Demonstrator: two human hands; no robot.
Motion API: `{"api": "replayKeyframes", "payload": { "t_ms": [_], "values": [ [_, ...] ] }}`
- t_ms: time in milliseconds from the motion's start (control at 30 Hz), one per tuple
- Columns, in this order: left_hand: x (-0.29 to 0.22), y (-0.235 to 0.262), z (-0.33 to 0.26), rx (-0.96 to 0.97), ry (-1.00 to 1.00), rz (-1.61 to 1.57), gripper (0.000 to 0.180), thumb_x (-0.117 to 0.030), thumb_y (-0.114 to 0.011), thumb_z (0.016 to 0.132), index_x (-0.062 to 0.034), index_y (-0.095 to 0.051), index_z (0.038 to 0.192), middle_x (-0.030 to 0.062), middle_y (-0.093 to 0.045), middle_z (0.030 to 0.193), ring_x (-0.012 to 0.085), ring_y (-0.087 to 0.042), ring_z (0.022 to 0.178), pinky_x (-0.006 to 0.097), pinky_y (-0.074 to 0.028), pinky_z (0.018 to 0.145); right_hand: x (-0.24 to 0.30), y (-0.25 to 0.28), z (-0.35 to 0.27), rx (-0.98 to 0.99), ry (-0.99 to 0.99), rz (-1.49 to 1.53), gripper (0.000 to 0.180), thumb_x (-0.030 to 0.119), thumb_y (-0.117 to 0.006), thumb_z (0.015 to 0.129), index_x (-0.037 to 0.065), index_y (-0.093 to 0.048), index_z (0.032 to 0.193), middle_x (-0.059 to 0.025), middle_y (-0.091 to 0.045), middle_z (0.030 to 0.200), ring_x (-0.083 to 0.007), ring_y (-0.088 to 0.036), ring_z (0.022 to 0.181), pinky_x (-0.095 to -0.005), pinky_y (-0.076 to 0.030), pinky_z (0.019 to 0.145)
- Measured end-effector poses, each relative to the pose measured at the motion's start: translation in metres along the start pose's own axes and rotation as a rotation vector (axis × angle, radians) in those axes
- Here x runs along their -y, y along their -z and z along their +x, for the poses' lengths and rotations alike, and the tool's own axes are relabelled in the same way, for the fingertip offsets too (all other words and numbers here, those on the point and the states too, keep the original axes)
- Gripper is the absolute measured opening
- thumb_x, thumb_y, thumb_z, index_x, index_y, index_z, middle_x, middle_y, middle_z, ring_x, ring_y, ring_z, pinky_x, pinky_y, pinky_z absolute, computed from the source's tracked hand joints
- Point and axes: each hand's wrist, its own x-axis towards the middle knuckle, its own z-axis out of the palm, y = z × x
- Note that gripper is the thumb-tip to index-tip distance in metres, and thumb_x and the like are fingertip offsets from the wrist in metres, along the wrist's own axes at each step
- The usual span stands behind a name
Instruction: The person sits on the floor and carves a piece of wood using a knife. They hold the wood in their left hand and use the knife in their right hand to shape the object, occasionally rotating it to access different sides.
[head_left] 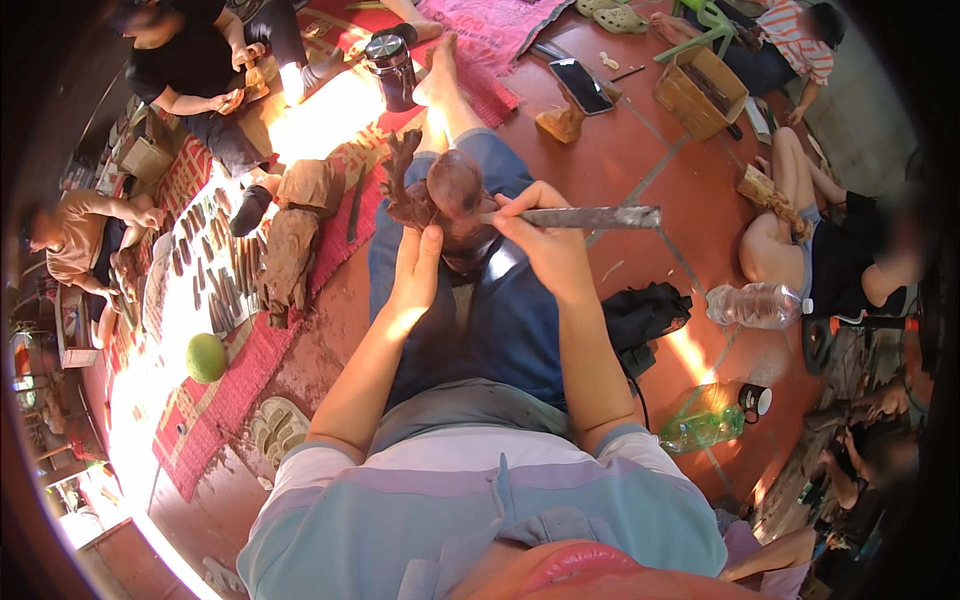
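Note:
I sit on the floor with my legs stretched out, and a dark brown wooden carving (440, 195) rests on my blue-trousered thigh. My left hand (415, 268) grips the carving from below and steadies it. My right hand (545, 240) is closed around a long grey metal chisel (590, 216), which lies level with its tip against the carving's rounded part. The chisel's far end points right.
A red mat (250, 350) at left carries several carving tools (215, 270), a rough wood figure (290, 250) and a green fruit (206, 357). Plastic bottles (755, 305) and a black bag (640, 315) lie at right. A phone (582, 85), a dark flask (392, 68), a cardboard box (700, 92) and other seated people surround me.

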Motion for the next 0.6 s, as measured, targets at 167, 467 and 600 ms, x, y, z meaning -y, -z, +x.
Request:
{"api": "replayKeyframes", "payload": {
  "t_ms": [167,467,600],
  "values": [
    [0.001,0.002,0.001,-0.016,-0.004,0.016,0.058,-0.034,-0.034,0.098,0.0047,-0.021,0.139,0.0174,-0.029,0.141,0.0256,-0.025,0.132,0.034,-0.019,0.108,0.008,0.001,0.001,-0.040,-0.105,0.131,0.010,-0.001,-0.062,0.080,0.002,-0.053,0.081,-0.0069,-0.060,0.080,-0.0210,-0.063,0.094,-0.0286,-0.050,0.083],
    [-0.009,-0.010,0.002,-0.064,0.002,-0.013,0.059,-0.025,-0.055,0.090,0.0007,-0.028,0.136,0.0140,-0.041,0.132,0.0228,-0.038,0.123,0.034,-0.028,0.103,-0.025,0.044,0.009,-0.291,-0.207,0.340,0.015,-0.001,-0.061,0.080,-0.001,-0.049,0.088,-0.0121,-0.058,0.085,-0.0258,-0.065,0.081,-0.0363,-0.056,0.073],
    [0.012,-0.018,-0.006,-0.141,-0.045,0.077,0.069,-0.007,-0.073,0.075,0.0008,-0.033,0.130,0.0120,-0.047,0.123,0.0214,-0.045,0.115,0.032,-0.035,0.099,-0.045,0.042,-0.010,-0.205,-0.270,0.366,0.016,-0.001,-0.060,0.082,0.001,-0.047,0.091,-0.0126,-0.058,0.086,-0.0293,-0.065,0.085,-0.0369,-0.056,0.075]
  ]
}}
